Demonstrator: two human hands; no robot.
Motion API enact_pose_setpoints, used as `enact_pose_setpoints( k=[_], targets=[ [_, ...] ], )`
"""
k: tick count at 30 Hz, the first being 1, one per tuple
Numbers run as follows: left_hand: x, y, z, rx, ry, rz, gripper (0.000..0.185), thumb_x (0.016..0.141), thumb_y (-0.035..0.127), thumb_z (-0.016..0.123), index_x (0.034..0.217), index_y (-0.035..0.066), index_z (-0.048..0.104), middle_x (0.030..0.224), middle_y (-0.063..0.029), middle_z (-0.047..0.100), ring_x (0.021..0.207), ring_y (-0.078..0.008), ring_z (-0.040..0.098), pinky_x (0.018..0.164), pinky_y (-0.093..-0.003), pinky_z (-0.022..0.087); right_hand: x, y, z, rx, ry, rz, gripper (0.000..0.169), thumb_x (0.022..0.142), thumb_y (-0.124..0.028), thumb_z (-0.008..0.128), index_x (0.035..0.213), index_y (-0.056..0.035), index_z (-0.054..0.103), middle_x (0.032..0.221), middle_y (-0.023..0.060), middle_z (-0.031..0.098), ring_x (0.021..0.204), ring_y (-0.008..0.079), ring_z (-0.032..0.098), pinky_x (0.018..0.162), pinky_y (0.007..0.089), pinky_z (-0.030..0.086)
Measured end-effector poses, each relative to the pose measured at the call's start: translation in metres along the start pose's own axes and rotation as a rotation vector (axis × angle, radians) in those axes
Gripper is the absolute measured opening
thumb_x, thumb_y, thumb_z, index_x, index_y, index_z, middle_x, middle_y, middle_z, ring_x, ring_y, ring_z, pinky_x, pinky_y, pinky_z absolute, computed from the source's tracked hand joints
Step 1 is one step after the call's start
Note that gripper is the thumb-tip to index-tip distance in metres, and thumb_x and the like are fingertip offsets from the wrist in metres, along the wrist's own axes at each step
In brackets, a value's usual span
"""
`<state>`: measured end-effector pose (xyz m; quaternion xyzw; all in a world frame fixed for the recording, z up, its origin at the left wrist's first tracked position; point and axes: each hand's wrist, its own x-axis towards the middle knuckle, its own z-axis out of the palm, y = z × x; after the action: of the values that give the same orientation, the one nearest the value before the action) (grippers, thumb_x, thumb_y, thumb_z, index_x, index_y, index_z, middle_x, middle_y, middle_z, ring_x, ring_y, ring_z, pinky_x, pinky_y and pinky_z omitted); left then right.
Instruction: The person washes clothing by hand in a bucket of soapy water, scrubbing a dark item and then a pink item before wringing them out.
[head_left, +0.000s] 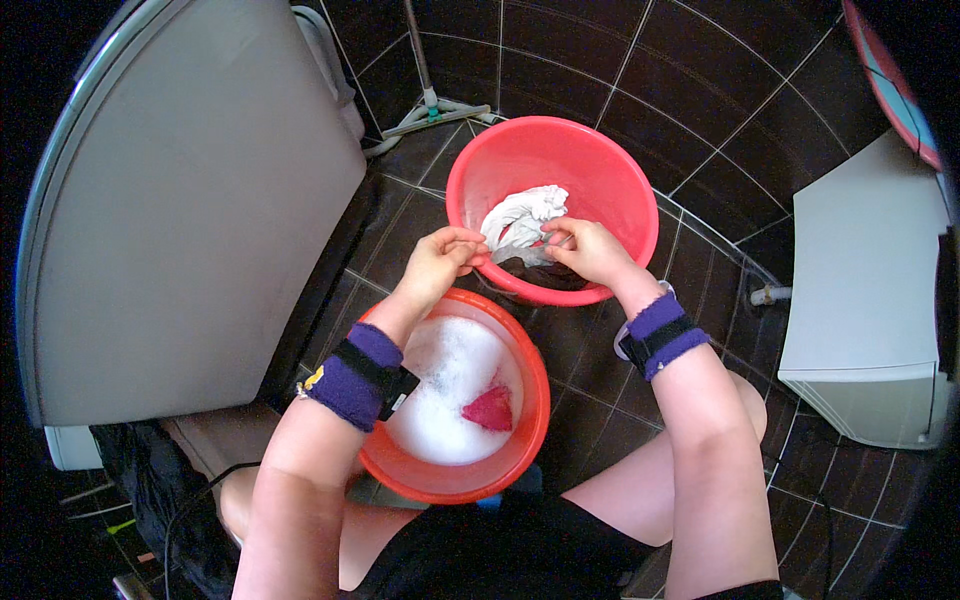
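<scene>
My left hand and my right hand pinch a thin greyish cloth between them, over the near rim of a pink plastic basin. Inside that basin lie a twisted white cloth and a dark cloth. Nearer to me stands an orange-red plastic basin of foamy water, where a red cloth shows through the suds. Purple bands with black straps wrap both my wrists.
A large grey-white panel rises at left. Behind it, a floor squeegee leans in the tiled corner. At right stands a white cabinet-like object, with a pipe end beside it. Black fabric lies at lower left.
</scene>
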<state>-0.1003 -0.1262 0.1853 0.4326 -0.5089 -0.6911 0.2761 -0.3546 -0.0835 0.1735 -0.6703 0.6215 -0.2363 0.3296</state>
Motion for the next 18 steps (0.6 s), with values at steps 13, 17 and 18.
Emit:
enact_pose_setpoints(
  k=[13, 17, 18],
  targets=[
    [-0.088, -0.206, -0.011, 0.897, -0.234, -0.218, 0.046, 0.069, 0.025, 0.07, 0.11, 0.009, 0.06, 0.1, -0.0188, 0.064, 0.095, -0.033, 0.062, 0.082, -0.041, 0.049, -0.055, -0.096, 0.14, 0.009, -0.437, -0.027, 0.03, 0.079, -0.015, 0.061, 0.107, -0.0073, 0.061, 0.086, 0.0135, 0.067, 0.078, 0.0287, 0.065, 0.07, 0.0381, 0.051],
    [-0.111, -0.312, 0.005, 1.03, -0.446, 0.131, 0.067, 0.063, 0.036, 0.074, 0.122, 0.013, 0.052, 0.115, -0.0185, 0.059, 0.108, -0.0349, 0.055, 0.087, -0.0428, 0.047, -0.075, -0.076, 0.171, 0.038, -0.42, -0.004, 0.03, 0.08, -0.015, 0.06, 0.109, -0.0068, 0.06, 0.089, 0.0135, 0.067, 0.083, 0.0273, 0.065, 0.074, 0.0369, 0.051],
    [-0.113, -0.312, 0.009, 1.048, -0.431, 0.11, 0.066, 0.063, 0.037, 0.074, 0.121, 0.013, 0.052, 0.115, -0.0183, 0.059, 0.108, -0.0348, 0.055, 0.087, -0.0429, 0.046, -0.079, -0.079, 0.169, 0.088, -0.432, 0.083, 0.031, 0.081, -0.015, 0.06, 0.11, -0.0057, 0.06, 0.089, 0.0133, 0.067, 0.083, 0.0268, 0.065, 0.075, 0.0364, 0.051]
  ],
)
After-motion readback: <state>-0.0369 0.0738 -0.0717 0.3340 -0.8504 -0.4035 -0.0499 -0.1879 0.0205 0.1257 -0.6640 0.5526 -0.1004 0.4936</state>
